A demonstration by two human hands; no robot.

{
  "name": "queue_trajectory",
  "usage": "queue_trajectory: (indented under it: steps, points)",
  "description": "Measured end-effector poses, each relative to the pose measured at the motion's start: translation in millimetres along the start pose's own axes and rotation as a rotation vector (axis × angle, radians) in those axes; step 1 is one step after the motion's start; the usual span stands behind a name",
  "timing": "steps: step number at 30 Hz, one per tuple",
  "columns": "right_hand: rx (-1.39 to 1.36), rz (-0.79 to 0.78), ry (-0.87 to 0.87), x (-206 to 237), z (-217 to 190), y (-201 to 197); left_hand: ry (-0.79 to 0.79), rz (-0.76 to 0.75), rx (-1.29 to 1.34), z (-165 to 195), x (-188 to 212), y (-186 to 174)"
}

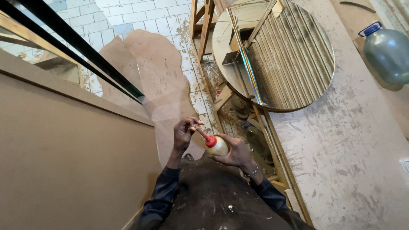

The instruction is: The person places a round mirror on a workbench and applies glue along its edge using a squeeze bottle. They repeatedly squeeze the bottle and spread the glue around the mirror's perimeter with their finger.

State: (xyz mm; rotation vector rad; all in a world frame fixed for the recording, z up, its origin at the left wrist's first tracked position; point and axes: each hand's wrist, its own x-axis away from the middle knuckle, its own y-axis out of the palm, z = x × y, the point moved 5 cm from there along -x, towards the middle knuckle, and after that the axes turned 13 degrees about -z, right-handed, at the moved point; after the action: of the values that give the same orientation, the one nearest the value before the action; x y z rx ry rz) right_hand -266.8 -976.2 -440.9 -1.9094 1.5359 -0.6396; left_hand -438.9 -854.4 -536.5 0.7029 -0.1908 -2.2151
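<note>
One small yellowish glue bottle [218, 147] with a red nozzle sits gripped in the right hand [236, 154], left hand [184, 133] fingers pinching its tip, below one round mirror [298, 64].

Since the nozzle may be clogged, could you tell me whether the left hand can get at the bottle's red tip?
Probably yes: the left hand already pinches the red tip of the bottle, with nothing between them.

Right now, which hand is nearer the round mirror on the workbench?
Right. The right hand, holding the glue bottle, sits below the round mirror's lower edge. The left hand pinches the bottle's red nozzle tip, farther left of the mirror.
</note>
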Motion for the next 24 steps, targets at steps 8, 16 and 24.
queue_trajectory:
  steps: [8,16,24]
  points:
    - [0.184,0.081,0.008,-0.8,19.9,16.1,0.031,0.137,0.003,3.4,5.5,4.8]
    - [0.067,0.079,0.072,16.5,25.7,11.4,0.062,0.191,-0.368,4.7,11.9,17.8]
    - [0.018,0.045,0.301,32.1,-2.2,11.0,0.003,0.408,-0.013,-18.2,30.7,39.7]
